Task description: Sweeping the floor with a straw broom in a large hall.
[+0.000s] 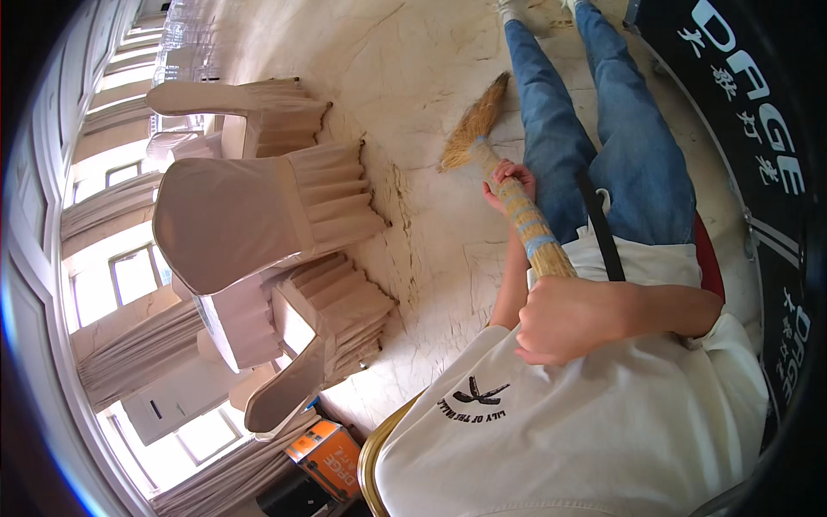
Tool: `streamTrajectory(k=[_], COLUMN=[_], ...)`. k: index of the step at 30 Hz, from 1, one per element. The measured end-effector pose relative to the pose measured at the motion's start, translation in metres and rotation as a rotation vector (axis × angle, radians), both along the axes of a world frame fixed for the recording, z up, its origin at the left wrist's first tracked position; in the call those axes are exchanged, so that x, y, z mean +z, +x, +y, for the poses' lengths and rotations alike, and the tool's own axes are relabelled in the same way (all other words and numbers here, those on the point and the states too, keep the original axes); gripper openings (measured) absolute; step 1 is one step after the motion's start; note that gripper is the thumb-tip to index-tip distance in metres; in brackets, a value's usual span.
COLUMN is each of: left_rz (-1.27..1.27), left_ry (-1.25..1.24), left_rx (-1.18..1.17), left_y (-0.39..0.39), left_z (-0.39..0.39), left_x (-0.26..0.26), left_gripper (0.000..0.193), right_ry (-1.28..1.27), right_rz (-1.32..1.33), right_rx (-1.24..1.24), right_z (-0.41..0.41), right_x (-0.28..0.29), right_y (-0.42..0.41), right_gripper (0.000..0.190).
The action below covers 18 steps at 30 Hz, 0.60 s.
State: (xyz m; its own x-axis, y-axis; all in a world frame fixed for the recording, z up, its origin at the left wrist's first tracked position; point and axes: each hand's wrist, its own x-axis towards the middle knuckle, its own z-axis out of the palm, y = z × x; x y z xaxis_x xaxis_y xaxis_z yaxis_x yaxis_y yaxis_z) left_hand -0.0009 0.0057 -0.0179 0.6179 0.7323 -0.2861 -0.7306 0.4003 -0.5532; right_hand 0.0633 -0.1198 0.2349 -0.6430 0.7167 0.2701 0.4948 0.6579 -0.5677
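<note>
A straw broom (523, 203) slants across my lap, its handle bound with pale blue bands. My left hand (512, 184) is wrapped around the handle just behind the bristles. My right hand (572, 318) makes a fist around the handle's upper end, close to my white shirt, and hides that end. The fanned straw bristles (477, 126) point away from me, beside my left leg, over the marble-patterned floor (439, 258). Whether they touch the floor I cannot tell. My legs in blue jeans (549, 110) stretch forward.
Several chairs with beige skirted covers (226, 220) stand to my left. An orange box bearing writing (329, 455) lies behind them near the curtains (148, 349). Close on my right runs a black case with white lettering (730, 129). A gold-coloured chair frame (371, 459) shows beside me.
</note>
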Motion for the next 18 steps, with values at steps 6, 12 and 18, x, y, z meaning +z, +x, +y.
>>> streamTrajectory(k=[6, 12, 18], left_rz=[0.094, 0.062, 0.087], left_ry=[0.03, 0.095, 0.176], left_rx=[0.006, -0.083, -0.12], left_y=[-0.01, -0.022, -0.037], left_z=[0.009, 0.017, 0.029], left_x=[-0.014, -0.037, -0.055], left_gripper=[0.029, 0.032, 0.03], right_ry=[0.01, 0.005, -0.185], right_rz=[0.022, 0.145, 0.222], right_rx=[0.004, 0.02, 0.13], right_z=[-0.004, -0.005, 0.002], right_x=[-0.016, -0.047, -0.075], right_y=[-0.005, -0.017, -0.015], right_gripper=[0.036, 0.037, 0.037])
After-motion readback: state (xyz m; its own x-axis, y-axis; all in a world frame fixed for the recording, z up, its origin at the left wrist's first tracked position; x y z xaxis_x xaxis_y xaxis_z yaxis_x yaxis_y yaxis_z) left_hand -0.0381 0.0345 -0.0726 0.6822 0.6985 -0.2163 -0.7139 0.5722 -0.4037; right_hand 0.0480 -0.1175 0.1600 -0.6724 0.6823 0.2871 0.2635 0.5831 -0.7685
